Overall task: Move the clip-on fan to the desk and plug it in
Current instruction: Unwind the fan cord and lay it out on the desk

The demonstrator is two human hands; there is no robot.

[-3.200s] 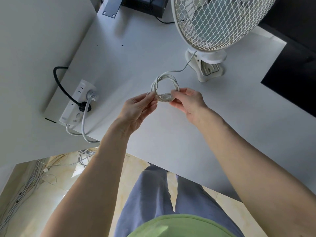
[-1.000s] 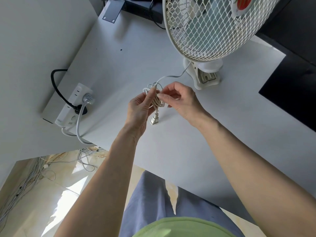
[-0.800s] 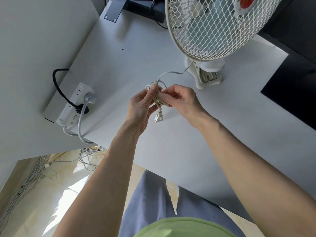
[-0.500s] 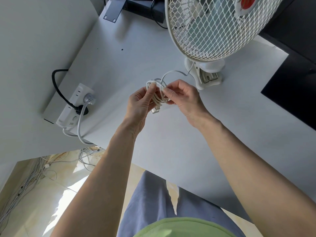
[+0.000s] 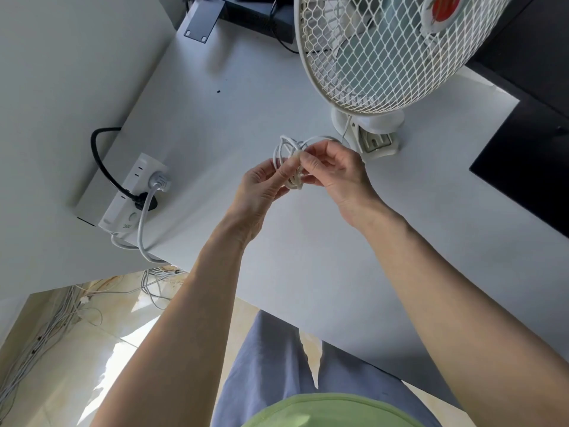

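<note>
The white clip-on fan (image 5: 378, 53) stands on the grey desk (image 5: 308, 241) at the back right, resting on its clip base (image 5: 374, 140). Its thin white cord runs from the base into a small coiled bundle (image 5: 291, 161) held above the desk. My left hand (image 5: 261, 188) and my right hand (image 5: 334, 174) both pinch this cord bundle from either side. The plug is hidden among the loops and fingers. A white power strip (image 5: 134, 191) lies at the desk's left edge, with a black plug and a grey plug in it.
A black cable (image 5: 100, 158) loops from the strip over the desk's left edge. A dark device (image 5: 255, 16) sits at the back of the desk. A black surface (image 5: 529, 167) borders the desk on the right. Loose cables lie on the floor (image 5: 61, 334) below left.
The flat coil has been bunched into a tight bundle between my hands. The plug that dangled below my fingers a second ago has been drawn up out of sight.
</note>
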